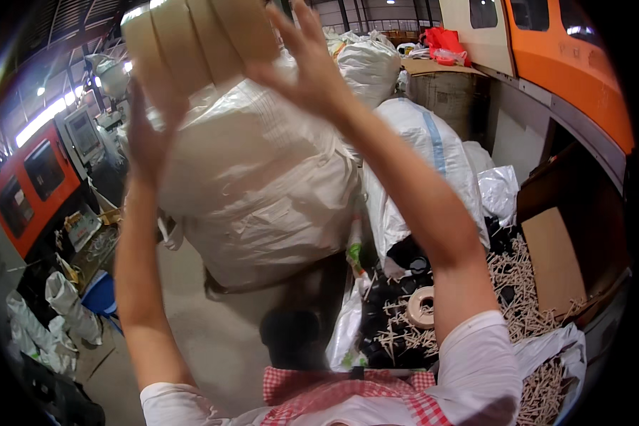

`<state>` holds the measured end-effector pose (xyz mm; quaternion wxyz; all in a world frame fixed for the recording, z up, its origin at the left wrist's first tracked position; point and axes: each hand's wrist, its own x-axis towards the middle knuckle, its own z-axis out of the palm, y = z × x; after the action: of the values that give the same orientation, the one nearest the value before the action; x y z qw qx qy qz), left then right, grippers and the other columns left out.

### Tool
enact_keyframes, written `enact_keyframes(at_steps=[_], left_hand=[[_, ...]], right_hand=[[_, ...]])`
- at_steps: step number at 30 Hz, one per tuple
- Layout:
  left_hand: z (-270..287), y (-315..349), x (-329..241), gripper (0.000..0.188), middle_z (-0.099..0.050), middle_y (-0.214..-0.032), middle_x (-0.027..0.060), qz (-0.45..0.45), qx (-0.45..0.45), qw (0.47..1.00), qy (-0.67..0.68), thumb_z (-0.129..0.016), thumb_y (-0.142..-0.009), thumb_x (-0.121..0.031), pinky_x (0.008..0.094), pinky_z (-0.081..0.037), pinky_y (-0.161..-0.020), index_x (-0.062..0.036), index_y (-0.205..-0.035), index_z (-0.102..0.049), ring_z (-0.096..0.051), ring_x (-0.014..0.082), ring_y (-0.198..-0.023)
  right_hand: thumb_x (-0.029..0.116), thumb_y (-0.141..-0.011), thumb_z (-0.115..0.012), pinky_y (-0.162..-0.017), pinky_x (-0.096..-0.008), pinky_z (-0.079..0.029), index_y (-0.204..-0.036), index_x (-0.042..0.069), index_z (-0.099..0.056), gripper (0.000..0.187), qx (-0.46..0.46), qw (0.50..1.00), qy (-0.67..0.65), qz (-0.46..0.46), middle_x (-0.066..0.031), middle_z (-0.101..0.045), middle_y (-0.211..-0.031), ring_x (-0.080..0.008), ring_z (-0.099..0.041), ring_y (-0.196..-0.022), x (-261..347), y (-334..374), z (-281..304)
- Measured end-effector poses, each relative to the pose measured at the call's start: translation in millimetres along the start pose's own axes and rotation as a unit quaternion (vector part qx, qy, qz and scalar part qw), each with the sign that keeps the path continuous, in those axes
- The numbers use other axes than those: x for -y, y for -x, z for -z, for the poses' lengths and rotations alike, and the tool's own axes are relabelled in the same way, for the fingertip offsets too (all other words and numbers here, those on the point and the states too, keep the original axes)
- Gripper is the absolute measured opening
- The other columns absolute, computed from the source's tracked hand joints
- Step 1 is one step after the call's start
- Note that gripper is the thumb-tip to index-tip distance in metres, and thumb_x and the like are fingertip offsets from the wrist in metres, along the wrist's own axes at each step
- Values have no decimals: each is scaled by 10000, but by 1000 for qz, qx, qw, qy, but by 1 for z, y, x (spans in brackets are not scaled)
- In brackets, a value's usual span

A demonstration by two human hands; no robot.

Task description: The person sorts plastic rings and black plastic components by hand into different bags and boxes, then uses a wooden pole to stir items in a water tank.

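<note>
Raised high at the top, a tan block-shaped stack (199, 46) with several grooved segments is blurred by motion; its exact kind does not show clearly. My left hand (153, 135) is against its lower left side, fingers smeared. At its lower right is my right hand (309, 71), thumb side over the stack's edge and the other fingers spread along the side. The stack is between both hands, above a large white woven sack (263, 184) that bulges in front of me.
White sacks (419, 142) stand behind and to the right. Small pale sticks and a beige ring-shaped roll (422, 307) lie on black material at lower right, beside a cardboard flap (554, 263). Orange machines (575, 64) flank both sides. A blue container (101, 295) is at left.
</note>
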<state>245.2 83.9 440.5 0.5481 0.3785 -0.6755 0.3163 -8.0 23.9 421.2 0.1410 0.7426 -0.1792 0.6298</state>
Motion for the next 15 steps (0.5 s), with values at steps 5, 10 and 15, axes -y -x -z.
enact_keyframes(at_steps=[5, 10, 15], left_hand=[[-8, -41, 64, 743, -387, -1350, 214, 93, -30, 992, 77, -684, -797, -295, 327, -334, -1004, 33, -1351, -314, -391, 251, -1242], [-91, 129, 35, 377, -584, -1148, 92, 253, 259, 867, 342, -636, -840, -137, 257, -429, -886, 28, -1169, -553, -540, 146, -1053], [-165, 305, -17, 297, -635, -1025, 63, 400, 440, 699, 397, -615, -836, -109, 249, -455, -821, 10, -1108, -599, -585, 123, -919]], right_hand=[[315, -849, -603, -858, -300, -450, -1127, 37, -565, 395, -10, 993, -97, -73, -162, -624, -1062, -245, -590, -979, -53, 2, 19], [299, -784, -635, -822, -355, -475, -1118, 41, -588, 425, 313, 873, 156, -339, -170, -633, -1036, -280, -619, -942, -171, 281, 95], [247, -694, -705, -849, -384, -459, -1072, 62, -608, 432, 404, 702, 260, -526, -155, -626, -1035, -314, -587, -970, -111, 504, 161]])
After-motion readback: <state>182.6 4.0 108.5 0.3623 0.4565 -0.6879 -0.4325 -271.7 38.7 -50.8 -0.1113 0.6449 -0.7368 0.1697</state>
